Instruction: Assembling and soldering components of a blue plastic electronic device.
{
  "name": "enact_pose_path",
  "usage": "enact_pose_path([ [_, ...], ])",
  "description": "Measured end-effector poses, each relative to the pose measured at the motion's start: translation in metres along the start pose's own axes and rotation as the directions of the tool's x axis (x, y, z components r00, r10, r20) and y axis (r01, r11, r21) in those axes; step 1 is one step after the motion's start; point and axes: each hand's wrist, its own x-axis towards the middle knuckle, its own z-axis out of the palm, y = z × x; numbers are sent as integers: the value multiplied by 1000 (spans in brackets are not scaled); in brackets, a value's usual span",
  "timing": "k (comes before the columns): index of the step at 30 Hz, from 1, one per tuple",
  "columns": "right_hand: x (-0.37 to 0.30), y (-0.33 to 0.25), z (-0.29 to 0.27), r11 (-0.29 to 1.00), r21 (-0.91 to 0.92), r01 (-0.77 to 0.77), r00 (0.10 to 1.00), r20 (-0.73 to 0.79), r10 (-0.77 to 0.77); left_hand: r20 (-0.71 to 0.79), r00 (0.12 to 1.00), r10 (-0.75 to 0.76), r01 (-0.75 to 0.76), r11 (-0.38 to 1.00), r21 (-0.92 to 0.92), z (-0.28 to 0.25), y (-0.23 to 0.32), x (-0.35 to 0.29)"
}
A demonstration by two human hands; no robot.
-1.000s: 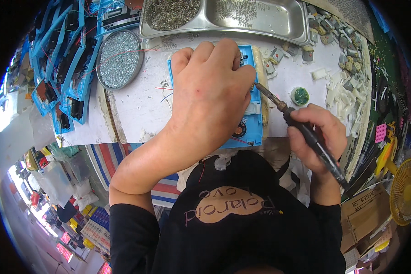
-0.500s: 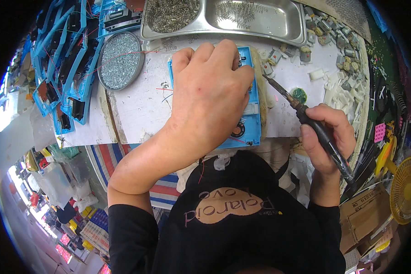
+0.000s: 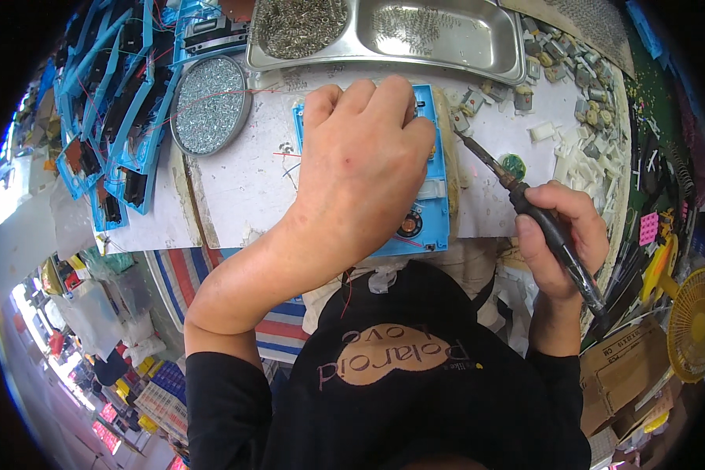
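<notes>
A blue plastic casing (image 3: 435,215) lies on the table in front of me, with a round black part (image 3: 410,225) and thin wires in its near end. My left hand (image 3: 356,168) covers most of it from above. Its fingers are curled down into the casing, and whatever they grip is hidden behind the hand. To the right, my right hand (image 3: 547,262) is shut on the black handle of a soldering iron (image 3: 536,207). The iron slants up and left, its tip just beyond the casing's right edge, near small grey motors. A small green dish-like thing (image 3: 513,165) sits beside the iron's shaft.
A round dish of small silvery screws (image 3: 209,110) stands left of the casing. Behind is a steel tray (image 3: 446,66) holding springs. Blue casings (image 3: 137,157) pile up at far left. Motors (image 3: 595,94) and white plastic pieces (image 3: 583,168) cover the right side. A yellow fan (image 3: 691,325) stands lower right.
The view has shifted slightly, and the tray and dish appear a little to the right. Both hands keep nearly the same places and grips; the iron's tip remains beside the casing.
</notes>
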Motion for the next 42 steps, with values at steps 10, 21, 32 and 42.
enact_pose_path([
  [10, 0, 6, 0, 999, -15, -48, 997, -66, 47, 52, 944, -326, 327, 945, -9, -21, -42, -74],
  [21, 8, -3, 18, 999, 22, 34, 994, -107, -32, -181, 956, -230, 117, 867, -485, -2, -41, -52],
  [32, 78, -24, 102, 973, 188, 131, 989, 50, -143, -228, 861, -454, 90, 579, -811, 22, -38, -41],
  [42, 92, -42, 116, 942, 9, 336, 940, 68, -335, -220, 861, -459, 188, 688, -701, 17, -38, -39],
])
